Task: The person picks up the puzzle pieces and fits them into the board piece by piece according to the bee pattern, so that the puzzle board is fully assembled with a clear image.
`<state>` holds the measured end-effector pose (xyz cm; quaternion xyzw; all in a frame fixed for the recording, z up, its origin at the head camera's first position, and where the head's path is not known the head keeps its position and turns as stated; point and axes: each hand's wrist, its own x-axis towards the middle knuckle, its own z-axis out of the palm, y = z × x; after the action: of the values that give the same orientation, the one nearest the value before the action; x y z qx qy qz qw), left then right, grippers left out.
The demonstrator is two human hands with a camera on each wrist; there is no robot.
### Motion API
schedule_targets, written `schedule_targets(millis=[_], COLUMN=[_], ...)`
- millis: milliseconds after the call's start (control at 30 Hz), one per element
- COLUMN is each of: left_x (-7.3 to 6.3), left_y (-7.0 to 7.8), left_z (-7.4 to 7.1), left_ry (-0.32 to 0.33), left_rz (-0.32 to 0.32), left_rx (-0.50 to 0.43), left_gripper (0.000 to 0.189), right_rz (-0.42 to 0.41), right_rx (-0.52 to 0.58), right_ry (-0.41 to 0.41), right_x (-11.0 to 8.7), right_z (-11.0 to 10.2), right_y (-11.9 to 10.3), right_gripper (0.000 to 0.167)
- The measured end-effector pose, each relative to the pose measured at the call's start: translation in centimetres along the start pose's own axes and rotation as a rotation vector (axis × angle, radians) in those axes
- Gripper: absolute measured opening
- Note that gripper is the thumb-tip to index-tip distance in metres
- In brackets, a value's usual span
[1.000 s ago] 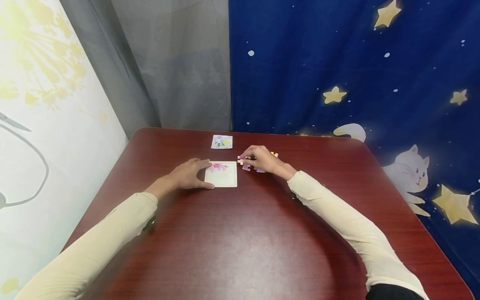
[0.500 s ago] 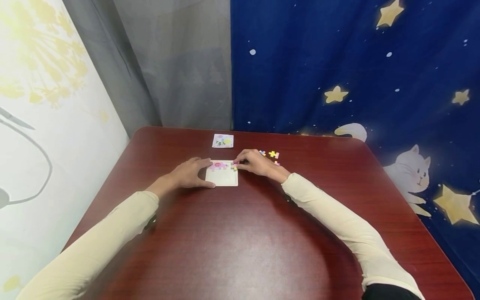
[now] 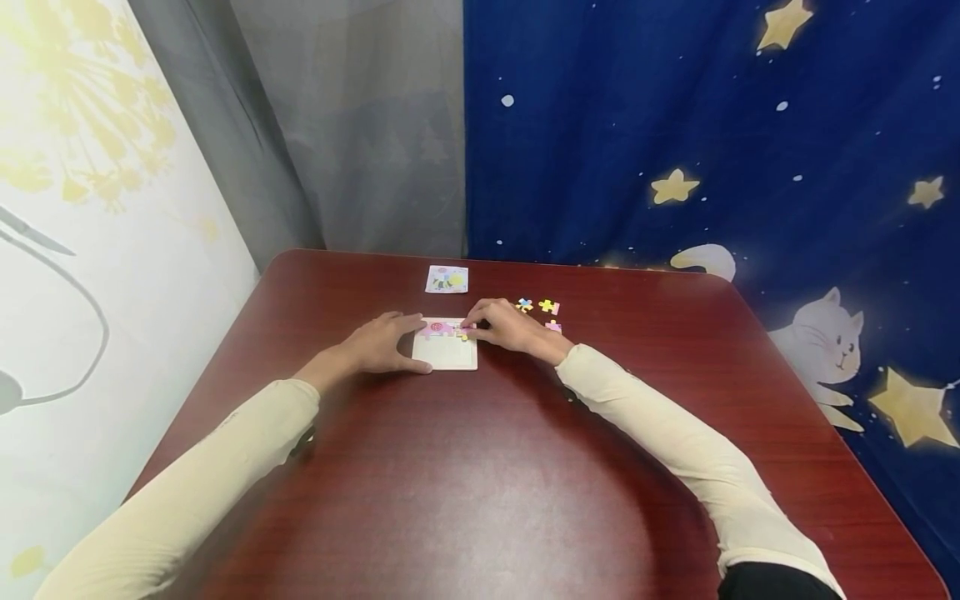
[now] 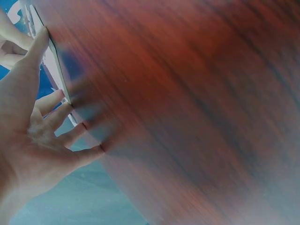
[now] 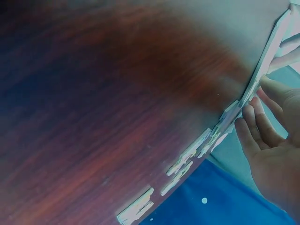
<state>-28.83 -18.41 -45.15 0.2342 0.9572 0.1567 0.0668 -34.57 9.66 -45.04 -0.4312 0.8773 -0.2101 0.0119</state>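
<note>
A white puzzle tray (image 3: 445,357) lies flat on the table, with pink pieces (image 3: 437,327) fitted along its far side. My left hand (image 3: 378,344) braces the tray's left side, thumb at the near corner and fingertips at the far one. In the left wrist view, that hand's fingers are spread and fairly straight against the tray edge (image 4: 58,75). My right hand (image 3: 508,325) pinches a pink and yellow puzzle piece (image 3: 463,336) over the tray's far right corner. Its fingertips partly cover the piece, so whether it is fully seated cannot be seen.
Several loose puzzle pieces (image 3: 550,307) lie right of the tray, some partly behind the right hand. A small picture card (image 3: 447,280) with a bee lies beyond the tray. The dark red table (image 3: 480,467) ends at a grey curtain (image 3: 375,125) and a blue one (image 3: 585,133).
My right hand has picked a puzzle piece from the loose ones and carried it left onto the tray's far right corner, beside the fitted pieces. The left hand stays at the tray.
</note>
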Motion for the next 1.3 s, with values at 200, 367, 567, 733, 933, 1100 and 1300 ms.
schedule_targets(millis=[200,367,567,733,933,1100,1300], left_x=[0.2,0.3,0.3,0.2,0.1,-0.1,0.0], left_y=[0.0,0.2,0.2,0.2,0.3,0.2,0.1], left_z=[0.0,-0.1,-0.1,-0.1,-0.3,-0.3,0.0], left_ry=[-0.002,-0.005,-0.004,-0.006,-0.003,-0.001,0.003], left_rz=[0.012,0.018,0.015,0.011,0.016,0.004,0.006], left_rx=[0.007,0.008,0.016,0.012,0.009,0.002,-0.007], left_gripper=[0.098,0.098,0.098,0.097,0.097,0.098,0.098], right_rz=[-0.006,-0.023,-0.029,-0.005,0.003,-0.002,-0.009], right_rx=[-0.021,-0.059,-0.121,-0.170,-0.178,-0.139,-0.091], right_ry=[-0.013,-0.031,-0.061,-0.076,-0.065,-0.029,0.011], right_x=[0.2,0.1,0.3,0.6,0.7,0.6,0.4], right_z=[0.0,-0.3,-0.6,-0.5,-0.2,0.1,0.6], right_y=[0.0,-0.1,-0.4,-0.7,-0.8,-0.7,-0.4], right_gripper=[0.020,0.019,0.020,0.021,0.021,0.020,0.020])
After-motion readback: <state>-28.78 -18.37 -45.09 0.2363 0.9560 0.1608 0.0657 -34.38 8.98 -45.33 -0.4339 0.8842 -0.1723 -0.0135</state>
